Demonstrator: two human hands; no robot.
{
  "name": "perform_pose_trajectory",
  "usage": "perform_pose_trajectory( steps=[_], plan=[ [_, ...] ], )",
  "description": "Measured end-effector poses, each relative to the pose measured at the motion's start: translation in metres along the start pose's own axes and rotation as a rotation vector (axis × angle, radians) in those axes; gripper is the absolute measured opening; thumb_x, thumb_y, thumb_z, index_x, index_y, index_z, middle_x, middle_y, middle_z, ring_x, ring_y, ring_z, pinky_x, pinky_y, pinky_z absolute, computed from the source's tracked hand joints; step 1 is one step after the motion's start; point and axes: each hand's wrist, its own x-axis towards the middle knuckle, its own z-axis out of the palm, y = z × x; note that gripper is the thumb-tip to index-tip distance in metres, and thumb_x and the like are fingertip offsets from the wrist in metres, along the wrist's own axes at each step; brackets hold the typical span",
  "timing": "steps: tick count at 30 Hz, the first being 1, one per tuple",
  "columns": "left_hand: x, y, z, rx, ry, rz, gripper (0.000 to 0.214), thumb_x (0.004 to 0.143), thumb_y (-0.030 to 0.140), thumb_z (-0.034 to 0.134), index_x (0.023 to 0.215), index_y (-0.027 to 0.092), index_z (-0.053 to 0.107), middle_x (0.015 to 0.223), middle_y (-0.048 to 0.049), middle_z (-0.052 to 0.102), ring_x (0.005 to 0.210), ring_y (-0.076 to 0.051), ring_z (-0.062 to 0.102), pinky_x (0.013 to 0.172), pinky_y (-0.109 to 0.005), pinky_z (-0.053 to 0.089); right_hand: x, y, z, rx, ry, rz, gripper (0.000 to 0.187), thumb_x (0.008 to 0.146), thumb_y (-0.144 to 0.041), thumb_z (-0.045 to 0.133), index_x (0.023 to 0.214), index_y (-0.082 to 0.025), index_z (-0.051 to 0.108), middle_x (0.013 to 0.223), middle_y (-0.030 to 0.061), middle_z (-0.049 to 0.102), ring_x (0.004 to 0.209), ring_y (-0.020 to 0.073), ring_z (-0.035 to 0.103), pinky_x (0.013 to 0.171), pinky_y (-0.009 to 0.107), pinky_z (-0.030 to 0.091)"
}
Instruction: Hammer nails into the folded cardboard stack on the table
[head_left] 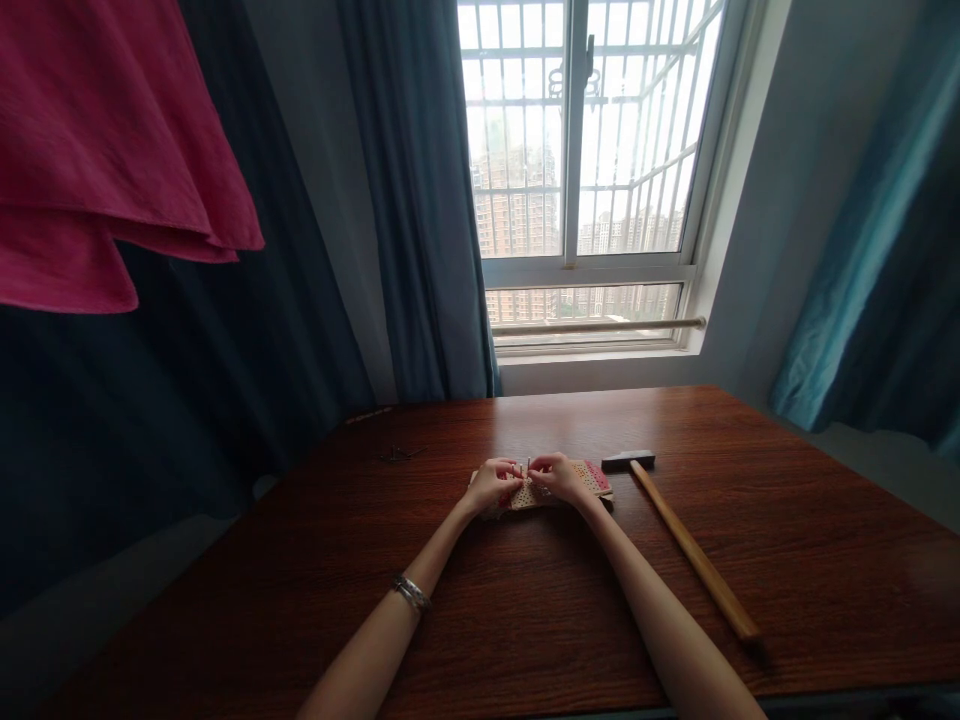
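Observation:
A flat, perforated board [534,497] with cream and pink patterning lies on the wooden table in front of me. Over its left part, my left hand [491,487] pinches a thin upright nail [521,469] between thumb and fingertips. Close beside it, my right hand [553,477] pinches another thin nail [529,463], also standing upright. The fingertips of both hands almost meet above the board and cover parts of it. Whether the nail points are in the board is too small to tell. A hammer [686,545] rests to the right of the board, its dark head at the far end.
Several small dark nails [397,454] lie at the table's back left. The brown table [525,620] reaches toward a barred window [574,170]. Blue curtains [412,200] hang behind it, and a pink cloth [112,130] hangs at upper left.

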Motion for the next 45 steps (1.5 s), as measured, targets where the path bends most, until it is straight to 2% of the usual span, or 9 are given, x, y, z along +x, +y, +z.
perform_pose_trajectory(
  steps=[12, 25, 33, 45],
  plan=[
    [0.001, -0.005, 0.002, 0.022, 0.013, -0.02, 0.017, 0.061, 0.025, 0.065, 0.075, 0.02, 0.071, 0.102, -0.0033, 0.064, 0.097, -0.021, 0.057, 0.087, -0.028, 0.04, -0.002, -0.002, -0.002, -0.011, -0.008, -0.021, 0.022, 0.07, -0.03, 0.052, 0.069, -0.015, 0.069, 0.062, 0.0019, 0.064, 0.057, 0.0107, 0.052, 0.054, 0.019, 0.037],
    [-0.003, 0.003, 0.0, 0.003, 0.004, -0.034, 0.017, 0.061, 0.025, 0.063, 0.075, 0.02, 0.072, 0.099, -0.0027, 0.065, 0.095, -0.02, 0.057, 0.086, -0.027, 0.041, -0.001, 0.004, 0.003, -0.043, 0.001, -0.017, 0.021, 0.071, -0.029, 0.052, 0.069, -0.016, 0.069, 0.061, 0.0015, 0.064, 0.056, 0.0101, 0.051, 0.052, 0.018, 0.035],
    [-0.001, -0.002, 0.001, 0.019, 0.005, -0.027, 0.017, 0.062, 0.025, 0.063, 0.075, 0.02, 0.071, 0.102, -0.0027, 0.064, 0.095, -0.019, 0.057, 0.086, -0.027, 0.041, -0.003, 0.001, 0.002, -0.044, 0.009, -0.021, 0.021, 0.071, -0.029, 0.051, 0.069, -0.016, 0.068, 0.061, 0.0011, 0.063, 0.056, 0.01, 0.051, 0.053, 0.018, 0.035],
    [-0.005, 0.008, -0.002, 0.019, 0.007, -0.029, 0.016, 0.061, 0.027, 0.064, 0.074, 0.02, 0.071, 0.099, -0.0025, 0.065, 0.094, -0.02, 0.057, 0.085, -0.028, 0.041, -0.004, -0.003, 0.0, -0.048, 0.005, -0.013, 0.021, 0.072, -0.029, 0.051, 0.071, -0.018, 0.068, 0.065, 0.0012, 0.065, 0.06, 0.0107, 0.054, 0.056, 0.018, 0.038]
  ],
)
